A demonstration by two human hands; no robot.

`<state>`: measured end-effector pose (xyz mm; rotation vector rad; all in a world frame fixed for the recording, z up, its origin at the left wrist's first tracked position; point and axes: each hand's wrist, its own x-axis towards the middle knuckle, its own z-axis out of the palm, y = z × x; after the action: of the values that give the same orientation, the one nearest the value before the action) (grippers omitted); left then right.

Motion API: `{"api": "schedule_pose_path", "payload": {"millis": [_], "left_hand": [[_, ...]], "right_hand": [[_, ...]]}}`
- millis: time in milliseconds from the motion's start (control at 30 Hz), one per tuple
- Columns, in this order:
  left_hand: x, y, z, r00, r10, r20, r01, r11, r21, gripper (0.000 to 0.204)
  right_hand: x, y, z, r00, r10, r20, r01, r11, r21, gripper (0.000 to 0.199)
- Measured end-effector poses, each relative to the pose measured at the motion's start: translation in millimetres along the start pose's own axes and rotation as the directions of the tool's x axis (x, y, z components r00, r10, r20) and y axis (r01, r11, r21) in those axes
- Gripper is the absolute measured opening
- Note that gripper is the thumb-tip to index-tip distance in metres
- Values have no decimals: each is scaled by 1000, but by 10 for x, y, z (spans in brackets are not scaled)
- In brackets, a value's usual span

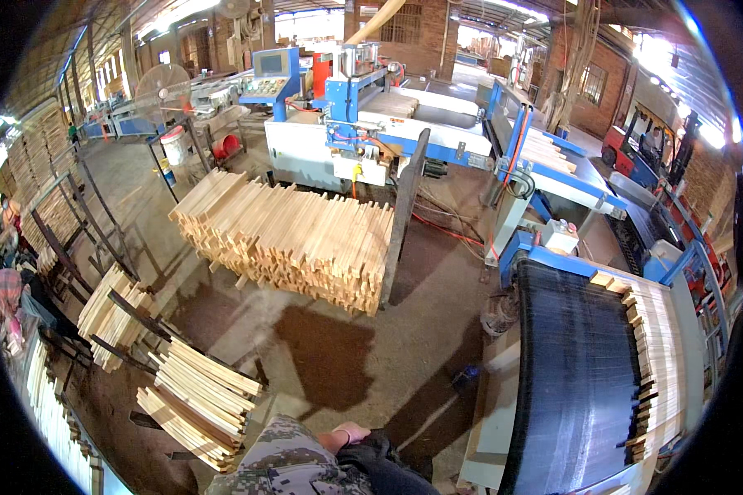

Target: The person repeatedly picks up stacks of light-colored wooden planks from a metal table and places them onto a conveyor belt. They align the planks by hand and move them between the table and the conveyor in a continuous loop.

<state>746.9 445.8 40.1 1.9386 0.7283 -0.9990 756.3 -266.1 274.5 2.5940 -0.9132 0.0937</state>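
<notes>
Wooden strips (202,384) lie stacked left of the left hand (352,431), whose grip I cannot tell; right hand out of view; the step looks like a pause, and lifting strips would call for both

We see a brick wall (434,37) with a barred window (402,25); below spreads a grey floor (425,305); bright light enters under the roof (49,58), perhaps of corrugated metal.
</notes>
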Motion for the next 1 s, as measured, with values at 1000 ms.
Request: {"api": "schedule_pose_path", "payload": {"millis": [1000], "left_hand": [[1195,547,915,929,306,208,-369,729,577,39]], "right_hand": [[269,-321,-52,974,181,137,-215,928,303,57]]}}
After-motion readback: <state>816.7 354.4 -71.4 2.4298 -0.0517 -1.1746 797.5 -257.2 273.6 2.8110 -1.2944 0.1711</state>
